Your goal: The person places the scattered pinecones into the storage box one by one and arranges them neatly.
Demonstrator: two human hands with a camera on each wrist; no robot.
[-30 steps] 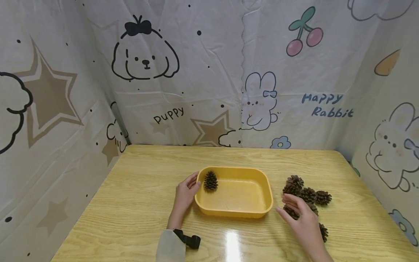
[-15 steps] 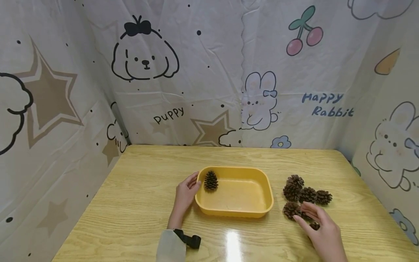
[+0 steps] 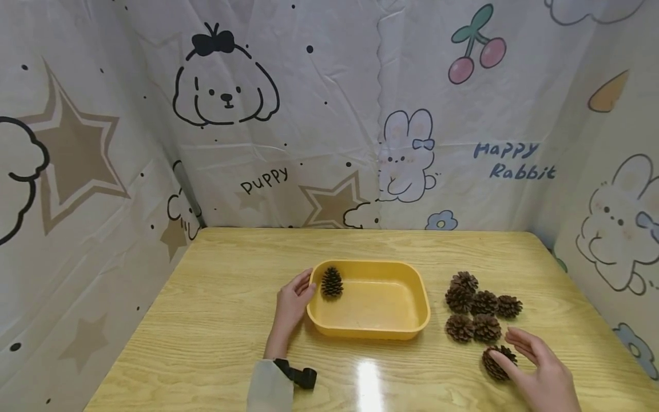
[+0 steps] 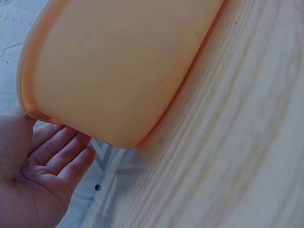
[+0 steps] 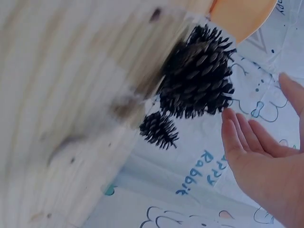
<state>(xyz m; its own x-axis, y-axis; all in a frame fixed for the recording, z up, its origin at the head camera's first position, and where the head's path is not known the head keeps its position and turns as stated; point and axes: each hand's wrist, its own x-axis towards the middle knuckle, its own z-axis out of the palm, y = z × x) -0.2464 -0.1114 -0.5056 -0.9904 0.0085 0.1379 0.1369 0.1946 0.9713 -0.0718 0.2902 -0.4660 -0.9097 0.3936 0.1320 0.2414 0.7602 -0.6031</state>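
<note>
A yellow plastic bin (image 3: pixel 370 335) stands mid-table with one pine cone (image 3: pixel 332 282) upright inside its left end. My left hand (image 3: pixel 294 300) holds the bin's left rim, thumb over the edge and fingers along the outside, as the bin wall (image 4: pixel 114 71) in the left wrist view also shows. At the right, my right hand (image 3: pixel 543 372) is beside the nearest loose pine cone (image 3: pixel 494 361); its thumb overlaps that cone and its fingers are spread apart. In the right wrist view, the fingertips (image 5: pixel 229 116) are close to a large-looking pine cone (image 5: pixel 197 76).
Several more pine cones (image 3: pixel 484 303) lie clustered on the wooden table (image 3: pixel 231 274), right of the bin. A printed cloth (image 3: pixel 309 114) hangs around the back and sides. A black strap (image 3: pixel 296 375) circles the left wrist.
My right hand has moved right and toward the near edge, uncovering the clustered cones and reaching the nearest one. The left hand and bin have stayed in place.
</note>
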